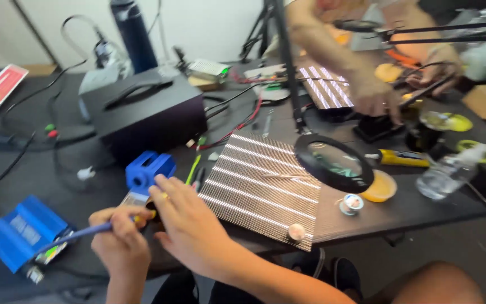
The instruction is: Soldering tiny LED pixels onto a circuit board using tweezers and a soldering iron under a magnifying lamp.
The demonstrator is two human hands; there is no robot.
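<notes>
Table bears a black box, an LED panel and a blue holder. Left hand is clamped on a blue-handled iron; right hand cups its tip, fingers seemingly half-curled.

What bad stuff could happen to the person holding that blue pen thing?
1. The left hand grips a thin blue-handled tool right beside the right hand; a slip might poke or burn the fingers, if it is hot.
2. The square dotted LED panel pokes past the black table's edge, so a bump might tip it off.
3. Loose red and black wires might snag a sleeve.
</notes>
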